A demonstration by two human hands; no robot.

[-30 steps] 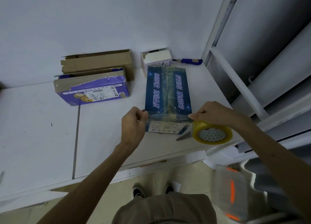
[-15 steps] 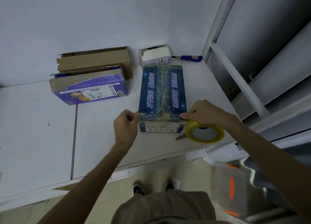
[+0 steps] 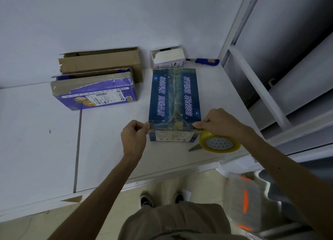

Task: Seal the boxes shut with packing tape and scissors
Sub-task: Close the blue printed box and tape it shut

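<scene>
Dark blue box [image 3: 173, 95] lying on white table [image 3: 36, 131], printed with white Chinese lettering, partly reading 高端品质. Left hand [image 3: 133, 138] pinching clear tape strip [image 3: 171, 125] across near edge; right hand [image 3: 219, 122] gripping tape roll [image 3: 219, 143] over scissors [image 3: 194, 147]. Purple box [image 3: 93, 90] label unreadable.

You face a plain white wall [image 3: 108, 14] that meets a white desk [image 3: 36, 140] in front of you. A dark seam [image 3: 77, 146] runs across the desk from near edge to far. On your right stands a white metal frame [image 3: 252, 81] with grey panels [image 3: 288, 32] behind it. Below the desk edge you see a pale tiled floor [image 3: 162, 187]. The light is dim and bluish, without hard shadows.
</scene>
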